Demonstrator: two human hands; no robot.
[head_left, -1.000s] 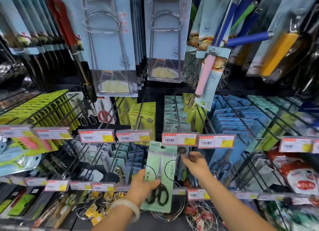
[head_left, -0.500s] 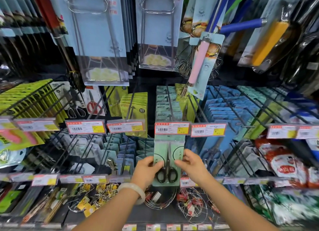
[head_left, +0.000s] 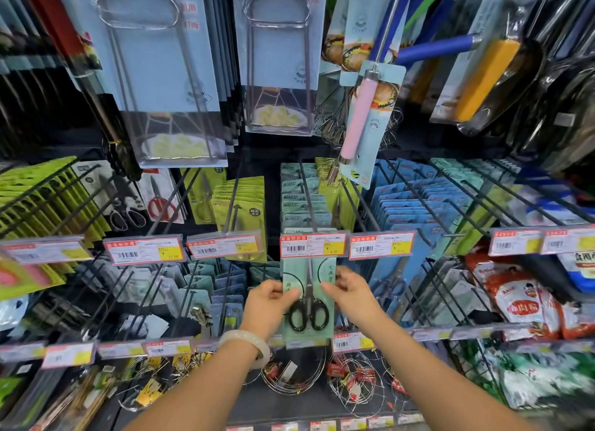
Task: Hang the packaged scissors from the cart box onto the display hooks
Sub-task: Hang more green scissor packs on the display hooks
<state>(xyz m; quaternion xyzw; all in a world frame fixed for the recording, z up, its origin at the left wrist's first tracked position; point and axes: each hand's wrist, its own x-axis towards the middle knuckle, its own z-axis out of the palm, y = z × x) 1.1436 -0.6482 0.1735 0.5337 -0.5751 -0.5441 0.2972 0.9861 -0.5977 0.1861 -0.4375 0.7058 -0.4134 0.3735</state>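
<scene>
Nearest me, my two forearms reach up into the display, a pale bangle [head_left: 249, 345] on the left wrist. My left hand [head_left: 269, 305] pinches the left edge of the packaged scissors [head_left: 308, 298], thumb curled over the card's face; my right hand [head_left: 351, 297] grips the right edge with its fingers bent round it. The pack stands upright, its long axis vertical: black handles low, blades pointing straight up. Its top edge is tucked behind the red-and-yellow price tag [head_left: 313, 244] at the front end of a display hook [head_left: 307, 195]; I cannot tell whether the hook passes through the card. Further back on that hook hangs a row of teal cards [head_left: 297, 202].

Against half a second ago, the pack sits a little higher, with more of its top hidden by the tag, and both hands have risen with it.
</scene>
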